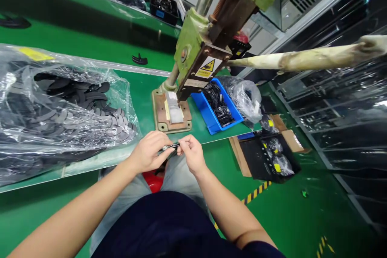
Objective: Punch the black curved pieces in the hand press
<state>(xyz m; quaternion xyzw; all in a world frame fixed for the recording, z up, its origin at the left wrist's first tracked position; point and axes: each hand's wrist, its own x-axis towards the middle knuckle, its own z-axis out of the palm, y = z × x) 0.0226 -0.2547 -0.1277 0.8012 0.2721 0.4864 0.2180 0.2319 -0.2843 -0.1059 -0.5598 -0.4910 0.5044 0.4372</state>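
My left hand (149, 151) and my right hand (191, 151) meet just in front of the green table edge, above my lap. Both pinch a small dark part (169, 146) with a shiny bit, held between the fingertips of the two hands. Right behind the hands stands a green hand press (193, 44) on a brown base plate (157, 109), with a pale block (174, 109) under its ram. The press's long pale lever (302, 58) reaches out to the right.
A big clear plastic bag (57, 105) of flat dark curved pieces lies on the table at left. A blue bin (208, 119) of small black parts sits right of the press. A cardboard box (266, 155) with bagged parts stands on the green floor.
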